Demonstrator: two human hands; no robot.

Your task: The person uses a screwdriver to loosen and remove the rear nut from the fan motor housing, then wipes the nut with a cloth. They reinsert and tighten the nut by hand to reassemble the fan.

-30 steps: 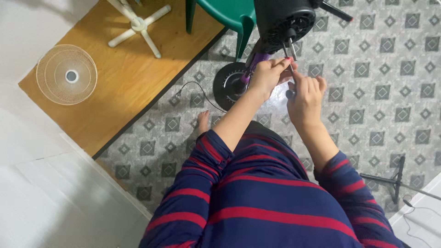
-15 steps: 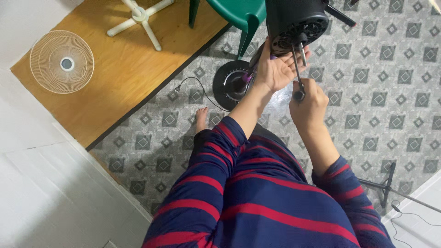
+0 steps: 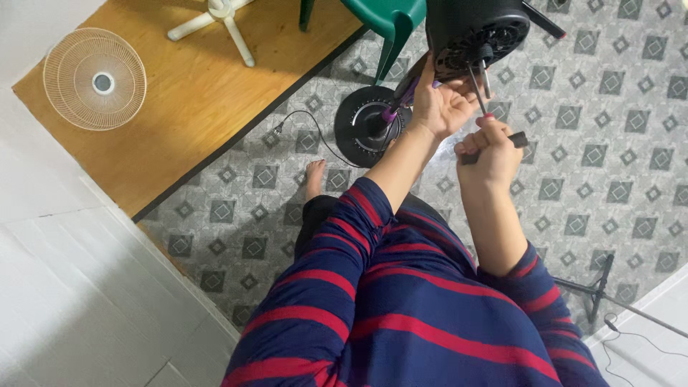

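A black fan motor head (image 3: 476,29) stands on a pole over a round black base (image 3: 369,125) on the tiled floor. My left hand (image 3: 443,106) is raised just under the motor housing, palm up with fingers apart, touching its lower edge. My right hand (image 3: 489,150) is closed around the dark handle of a screwdriver (image 3: 479,93) whose thin shaft points up into the back of the motor housing. Both arms wear navy sleeves with red stripes.
A green plastic chair (image 3: 383,18) stands behind the fan. On the wooden platform (image 3: 186,107) lie a beige fan grille (image 3: 94,79) and a white cross-shaped stand (image 3: 218,18). A black cord (image 3: 304,125) trails from the base. My bare foot (image 3: 314,178) rests on the tiles. A tripod leg (image 3: 598,290) stands at the right.
My right hand has dropped slightly below the motor and now grips the screwdriver with its shaft angled up into the housing. The left hand has opened under the motor.
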